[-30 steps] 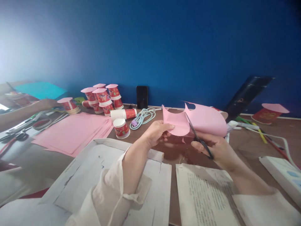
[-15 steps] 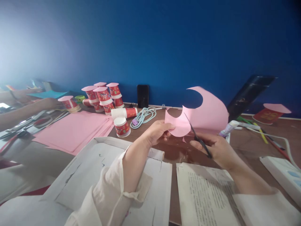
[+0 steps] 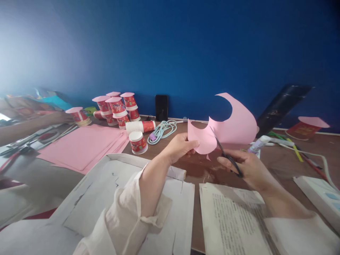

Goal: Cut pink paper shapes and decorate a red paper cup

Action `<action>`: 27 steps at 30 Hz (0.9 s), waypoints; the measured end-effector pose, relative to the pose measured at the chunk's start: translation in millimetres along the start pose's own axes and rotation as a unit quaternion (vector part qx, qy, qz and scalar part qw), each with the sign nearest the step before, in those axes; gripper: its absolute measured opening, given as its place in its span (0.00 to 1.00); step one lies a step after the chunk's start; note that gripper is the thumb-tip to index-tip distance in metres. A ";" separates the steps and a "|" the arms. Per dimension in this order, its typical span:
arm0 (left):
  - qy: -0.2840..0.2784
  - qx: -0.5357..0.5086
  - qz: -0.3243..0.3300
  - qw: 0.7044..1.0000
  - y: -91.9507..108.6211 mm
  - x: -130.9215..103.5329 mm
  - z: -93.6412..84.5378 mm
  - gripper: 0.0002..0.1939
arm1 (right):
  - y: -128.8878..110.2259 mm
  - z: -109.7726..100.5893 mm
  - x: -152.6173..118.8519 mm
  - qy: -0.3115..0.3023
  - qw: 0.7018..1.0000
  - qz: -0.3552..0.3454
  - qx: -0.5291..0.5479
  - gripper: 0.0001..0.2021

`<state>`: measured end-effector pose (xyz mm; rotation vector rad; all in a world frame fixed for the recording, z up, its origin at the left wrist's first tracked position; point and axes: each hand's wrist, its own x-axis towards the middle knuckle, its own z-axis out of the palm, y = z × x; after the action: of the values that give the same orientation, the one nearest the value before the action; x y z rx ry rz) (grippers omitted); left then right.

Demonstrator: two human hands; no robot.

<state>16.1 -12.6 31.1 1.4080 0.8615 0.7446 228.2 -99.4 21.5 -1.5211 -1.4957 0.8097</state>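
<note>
Ok so the left hand (image 3: 182,146) had its grip clamped on the pink paper (image 3: 236,125), thumb on the near face, fingers tucked under at the lower left part. Paper was held up over the tabletop (image 3: 191,170) in front of the person, w/ a big curved bite out of its upper edge and a pointy bit partway along; the right part curled up in a tall sweep. Right hand (image 3: 244,164) had its grip closed round the handles of some black scissors (image 3: 230,161), blades at the paper btwn the rounded bit by the left hand and that bigger sweep. Couldn't tell how far apart the blades were tbh. A lil pink scrap (image 3: 209,157) showed just below.

Nearby stuff fyi: a red cup (image 3: 138,144) stood left of the left hand, w/ nested cups (image 3: 147,126) lying sideways right behind it, then a coiled light blue cable (image 3: 167,130) and a black phone (image 3: 162,107) upright by the blue wall (image 3: 170,46). Further left, red cups w/ pink tops (image 3: 117,107) were stacked two high, pile of pink sheets (image 3: 85,145) in front of em. Right side: glue stick (image 3: 258,144) just beside the right hand, plus a white power strip (image 3: 318,196) near the edge. Printed pgs (image 3: 233,219) lay below the right hand, and a shallow white box lid (image 3: 127,160) sat under the left sleeve (image 3: 124,212). Far left, another person's arm (image 3: 32,124) was kinda blurry.
</note>
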 end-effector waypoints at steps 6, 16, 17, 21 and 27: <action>0.011 0.056 0.021 0.998 4.3 -4.0 1.1 0.08 | -4.4 -1.0 -1.1 0.011 1.000 0.003 -0.028 0.19; 0.040 0.144 0.074 0.986 2.7 -2.9 1.7 0.09 | -2.5 2.2 0.7 0.009 0.999 -0.003 -0.035 0.22; 0.040 0.148 0.077 0.985 2.4 -2.7 1.6 0.09 | -2.7 2.2 0.8 0.012 0.999 -0.004 -0.035 0.22; 0.034 0.158 0.086 0.983 2.4 -2.8 0.8 0.10 | -4.1 -0.1 0.1 0.009 0.999 -0.003 -0.035 0.22; 0.023 0.148 0.096 0.984 2.4 -2.6 -0.7 0.11 | -8.0 -3.8 -1.6 0.008 0.999 0.027 -0.037 0.21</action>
<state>14.4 -14.4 33.7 1.7644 0.9072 0.8207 227.8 -101.9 30.0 -1.6260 -1.4922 0.7793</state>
